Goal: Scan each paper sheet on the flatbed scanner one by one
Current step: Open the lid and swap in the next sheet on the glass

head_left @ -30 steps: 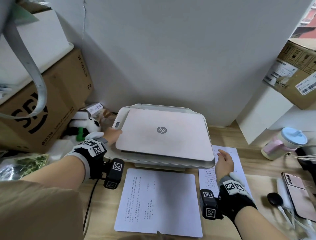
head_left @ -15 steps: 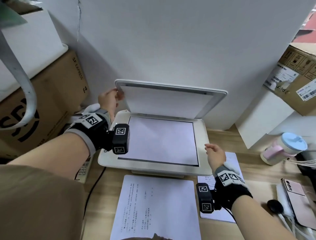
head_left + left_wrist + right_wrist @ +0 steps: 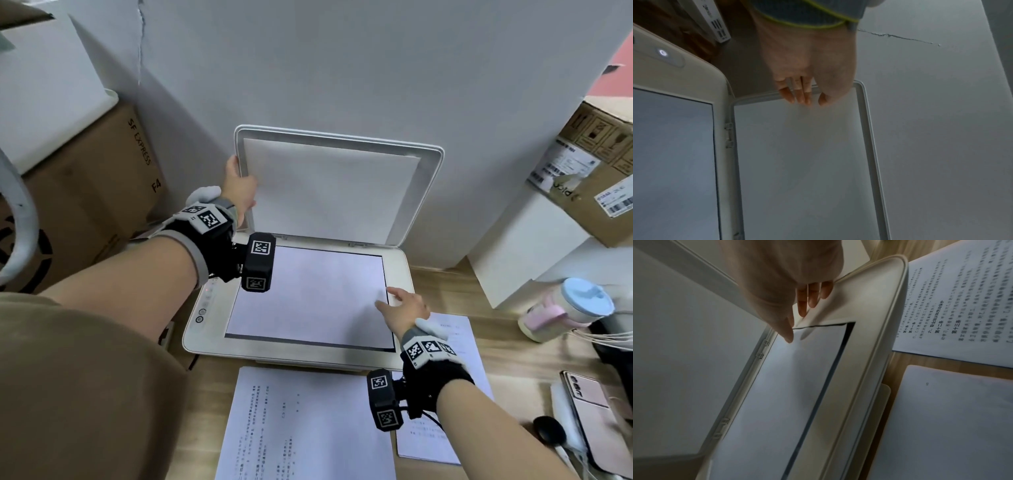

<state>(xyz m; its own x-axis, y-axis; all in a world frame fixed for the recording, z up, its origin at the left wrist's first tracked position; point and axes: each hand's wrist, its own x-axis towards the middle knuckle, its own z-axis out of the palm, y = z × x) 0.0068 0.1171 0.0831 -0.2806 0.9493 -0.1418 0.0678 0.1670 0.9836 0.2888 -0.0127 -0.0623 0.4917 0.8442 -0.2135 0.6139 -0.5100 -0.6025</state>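
With our left hand [image 3: 239, 186] gripping the raised lid [image 3: 329, 185], our relaxed right fingers [image 3: 789, 331] seemingly touch the scanned sheet [image 3: 308, 294]; printed sheets [image 3: 301, 428] wait at the counter's near edge.
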